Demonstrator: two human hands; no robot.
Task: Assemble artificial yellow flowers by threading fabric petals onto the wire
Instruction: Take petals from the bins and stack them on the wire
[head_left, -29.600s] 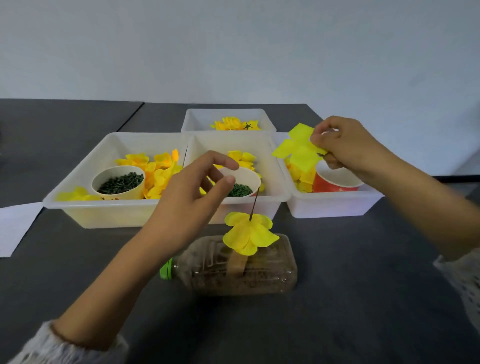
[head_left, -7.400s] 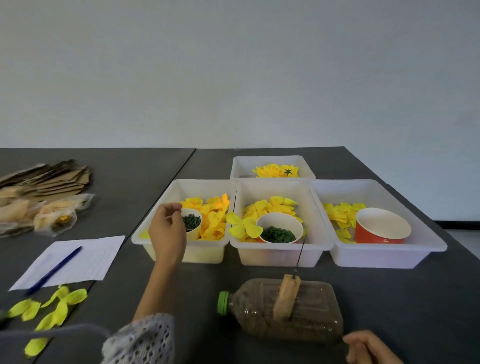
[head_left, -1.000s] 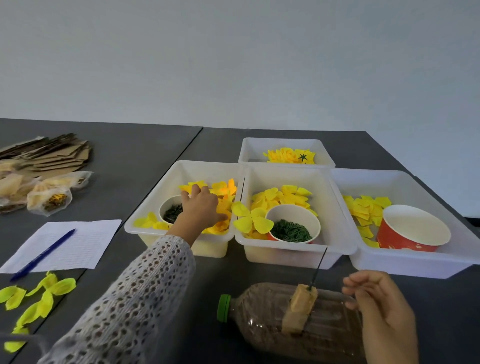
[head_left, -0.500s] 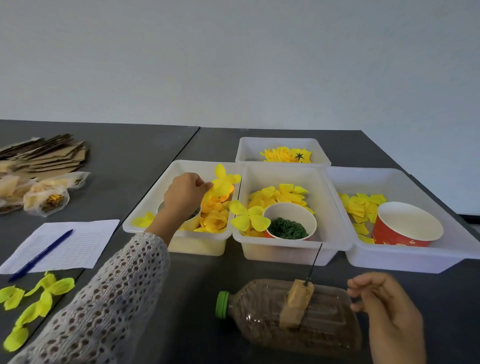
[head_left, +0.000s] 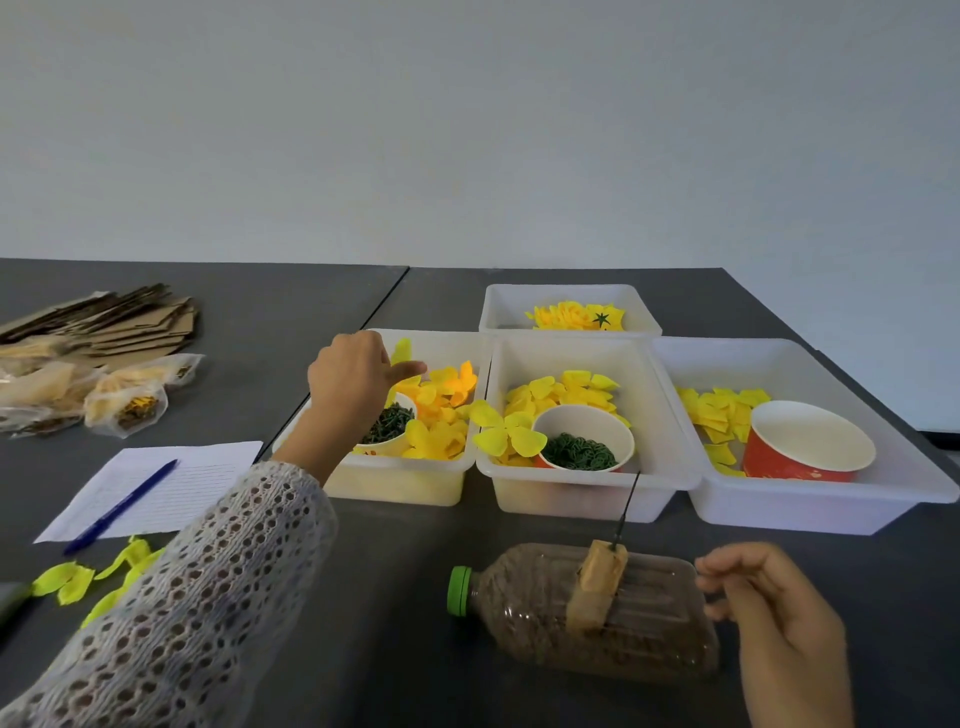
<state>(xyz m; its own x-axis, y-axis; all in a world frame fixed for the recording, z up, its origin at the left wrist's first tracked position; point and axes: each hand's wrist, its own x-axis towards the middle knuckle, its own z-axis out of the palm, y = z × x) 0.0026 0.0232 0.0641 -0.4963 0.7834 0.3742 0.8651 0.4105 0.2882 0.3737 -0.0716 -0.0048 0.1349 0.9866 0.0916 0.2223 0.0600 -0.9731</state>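
My left hand (head_left: 353, 382) hovers over the left white bin (head_left: 384, 491) and pinches a yellow fabric petal (head_left: 402, 349) that sticks up behind the fingers. More orange-yellow petals (head_left: 441, 400) and a cup of green pieces (head_left: 390, 422) lie in that bin. A thin dark wire (head_left: 627, 504) stands bare and upright from a tan block (head_left: 597, 582) fixed to a brown plastic bottle (head_left: 644, 629) lying on its side. My right hand (head_left: 774, 618) rests by the bottle's right end with loosely curled fingers, holding nothing.
The middle bin (head_left: 571, 501) holds yellow petals and a cup of green rings (head_left: 582, 449). A red cup (head_left: 808, 444) sits in the right bin (head_left: 831, 512). The back bin (head_left: 569, 296) contains finished flowers. Paper with a blue pen (head_left: 122, 506), loose green-yellow petals (head_left: 65, 578), cardboard and bags lie left.
My left hand has dug into the left bin's petals and lifted one petal up and away from the pile. The right hand stays by the bottle.
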